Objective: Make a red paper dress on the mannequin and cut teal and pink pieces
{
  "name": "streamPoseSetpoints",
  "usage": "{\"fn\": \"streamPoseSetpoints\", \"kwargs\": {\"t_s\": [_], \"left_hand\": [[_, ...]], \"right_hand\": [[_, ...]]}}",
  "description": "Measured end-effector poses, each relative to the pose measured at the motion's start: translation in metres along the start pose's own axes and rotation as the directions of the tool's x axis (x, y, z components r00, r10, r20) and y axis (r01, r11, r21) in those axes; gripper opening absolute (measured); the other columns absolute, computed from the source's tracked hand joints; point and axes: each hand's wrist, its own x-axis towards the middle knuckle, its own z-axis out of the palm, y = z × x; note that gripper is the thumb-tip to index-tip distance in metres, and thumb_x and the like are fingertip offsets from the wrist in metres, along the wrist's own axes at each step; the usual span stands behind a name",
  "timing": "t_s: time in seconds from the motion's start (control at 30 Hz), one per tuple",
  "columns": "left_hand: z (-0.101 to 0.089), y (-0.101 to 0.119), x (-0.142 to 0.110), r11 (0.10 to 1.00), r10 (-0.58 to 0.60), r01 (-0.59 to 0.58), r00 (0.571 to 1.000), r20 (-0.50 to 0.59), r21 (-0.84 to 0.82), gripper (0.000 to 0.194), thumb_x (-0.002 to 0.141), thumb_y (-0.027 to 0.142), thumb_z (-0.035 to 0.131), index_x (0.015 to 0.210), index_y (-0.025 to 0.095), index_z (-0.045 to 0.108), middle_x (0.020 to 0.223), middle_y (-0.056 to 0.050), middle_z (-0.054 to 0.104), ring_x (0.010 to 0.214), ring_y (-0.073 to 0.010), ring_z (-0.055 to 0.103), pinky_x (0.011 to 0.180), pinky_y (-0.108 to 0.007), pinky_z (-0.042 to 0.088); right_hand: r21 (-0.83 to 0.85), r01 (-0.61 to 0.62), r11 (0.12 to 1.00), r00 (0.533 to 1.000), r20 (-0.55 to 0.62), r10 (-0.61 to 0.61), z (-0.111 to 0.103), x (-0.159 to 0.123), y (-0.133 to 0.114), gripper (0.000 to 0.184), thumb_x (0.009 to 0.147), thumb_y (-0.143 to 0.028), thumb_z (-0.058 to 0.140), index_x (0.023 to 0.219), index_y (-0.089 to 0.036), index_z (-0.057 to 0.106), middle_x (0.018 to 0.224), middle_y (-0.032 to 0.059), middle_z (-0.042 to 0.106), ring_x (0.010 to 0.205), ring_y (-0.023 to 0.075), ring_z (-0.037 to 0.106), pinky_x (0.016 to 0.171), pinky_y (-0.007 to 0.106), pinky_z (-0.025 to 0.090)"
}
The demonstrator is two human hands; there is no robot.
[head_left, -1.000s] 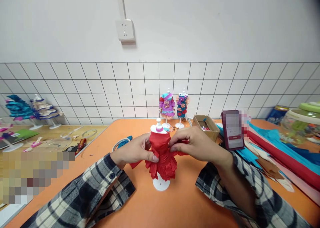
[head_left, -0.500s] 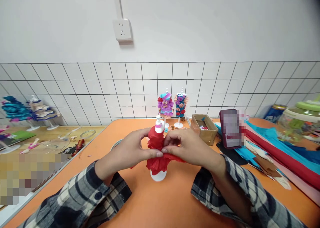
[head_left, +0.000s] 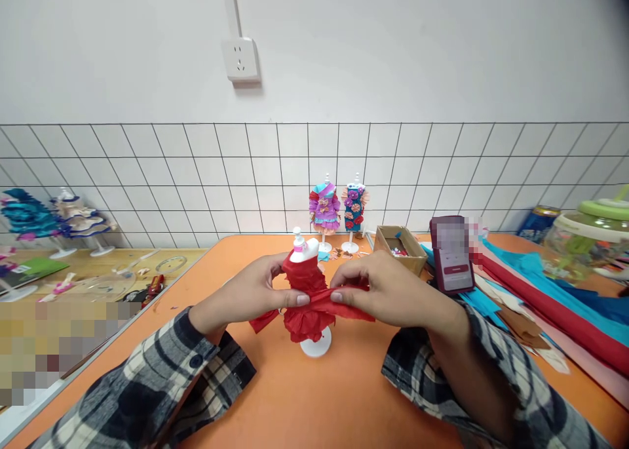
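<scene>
A small white dress form (head_left: 303, 251) with a pink band at its neck stands tilted on a round white base (head_left: 316, 346). It wears a red paper dress (head_left: 302, 273) with a ruffled skirt. My left hand (head_left: 268, 290) wraps the form from the left, its thumb pressing on the dress at the waist. My right hand (head_left: 373, 288) pinches a red strip (head_left: 322, 301) between thumb and fingers, drawn across the waist toward the right. Another red end (head_left: 264, 320) sticks out below my left hand.
Two dressed forms (head_left: 325, 206) stand by the tiled wall. To the right are a cardboard box (head_left: 417, 263), a phone (head_left: 452, 255), crepe paper strips (head_left: 565, 311) and a clear jar (head_left: 582, 242). On the left wooden table (head_left: 181, 285) stand more dressed forms (head_left: 83, 216).
The form was turned and leaned, and now tilts to the left. My right hand moved in to the waist, then back right, pulling the red strip across the front.
</scene>
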Motion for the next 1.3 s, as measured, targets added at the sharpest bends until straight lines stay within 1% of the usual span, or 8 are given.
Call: {"fn": "streamPoseSetpoints", "kwargs": {"t_s": [0.17,0.37,0.53,0.63,0.73,1.0,1.13,1.3], "left_hand": [[-0.002,0.001,0.0,0.998,0.021,-0.019,0.999,0.036,-0.058,0.035,0.079,0.035,0.072,0.11,0.02,0.068,0.106,-0.006,0.073,0.106,-0.0266,0.062,0.095,-0.039,0.048],[-0.001,0.001,-0.002,0.978,-0.007,0.033,0.992,0.127,-0.207,0.038,0.083,0.034,0.069,0.118,0.019,0.065,0.117,-0.009,0.068,0.11,-0.0264,0.06,0.092,-0.037,0.049],[0.011,-0.009,-0.003,0.914,-0.064,0.104,0.991,0.114,-0.391,0.046,0.086,0.041,0.064,0.126,0.018,0.057,0.116,-0.011,0.066,0.093,-0.0232,0.064,0.082,-0.035,0.05],[0.028,-0.011,0.0,0.923,-0.076,0.091,0.996,0.053,-0.373,0.048,0.086,0.047,0.063,0.123,0.017,0.054,0.111,-0.011,0.066,0.097,-0.0244,0.063,0.081,-0.035,0.051],[0.039,-0.011,0.004,0.949,-0.073,0.053,0.996,-0.052,-0.312,0.047,0.08,0.046,0.071,0.113,0.016,0.056,0.107,-0.01,0.066,0.099,-0.0256,0.062,0.084,-0.038,0.051],[0.025,-0.015,0.007,0.959,-0.022,-0.025,0.987,-0.161,-0.284,0.045,0.077,0.036,0.076,0.112,0.015,0.058,0.116,-0.01,0.065,0.108,-0.0265,0.059,0.093,-0.039,0.047],[0.024,-0.015,0.009,0.951,-0.032,-0.006,0.992,-0.118,-0.308,0.046,0.078,0.036,0.075,0.115,0.014,0.057,0.116,-0.011,0.065,0.104,-0.0253,0.061,0.09,-0.037,0.048],[0.021,-0.015,0.009,0.942,-0.014,0.0,0.999,-0.038,-0.336,0.044,0.08,0.034,0.074,0.115,0.015,0.056,0.115,-0.011,0.065,0.101,-0.0231,0.062,0.084,-0.034,0.05]], "right_hand": [[0.17,-0.079,0.982,0.997,-0.002,0.081,0.002,0.006,0.012,0.012,0.085,-0.025,0.063,0.079,-0.019,0.072,0.072,-0.0008,0.07,0.065,0.0112,0.06,0.058,0.023,0.041],[0.329,-0.051,0.943,0.998,-0.021,0.061,0.006,0.009,0.018,0.007,0.083,-0.022,0.065,0.079,-0.019,0.071,0.075,-0.0013,0.07,0.067,0.0103,0.061,0.062,0.022,0.046],[0.241,-0.063,0.968,0.993,-0.084,0.086,0.013,0.013,0.027,0.007,0.083,-0.022,0.065,0.08,-0.018,0.07,0.074,-0.0009,0.069,0.068,0.0111,0.062,0.062,0.022,0.045],[0.176,-0.044,0.983,0.992,-0.105,0.063,0.015,0.013,0.029,0.009,0.085,-0.023,0.063,0.082,-0.019,0.071,0.076,-0.0008,0.07,0.068,0.0112,0.062,0.063,0.023,0.044],[0.129,-0.027,0.991,0.992,-0.12,0.043,0.014,0.012,0.027,0.012,0.086,-0.022,0.061,0.086,-0.021,0.073,0.079,-0.0006,0.071,0.071,0.0116,0.062,0.065,0.024,0.044],[0.2,-0.007,0.98,0.998,-0.067,0.021,0.008,0.011,0.021,0.012,0.087,-0.022,0.06,0.083,-0.02,0.071,0.076,-0.0007,0.07,0.066,0.011,0.061,0.064,0.023,0.045],[0.227,-0.024,0.974,0.998,-0.059,0.039,0.005,0.009,0.023,0.009,0.085,-0.02,0.062,0.083,-0.021,0.071,0.073,-0.0018,0.07,0.066,0.0111,0.063,0.063,0.023,0.046],[0.169,0.016,0.986,0.995,-0.1,0.001,0.004,0.008,0.022,0.012,0.085,-0.019,0.062,0.078,-0.021,0.071,0.071,-0.0026,0.07,0.065,0.0108,0.062,0.062,0.023,0.044]]}}
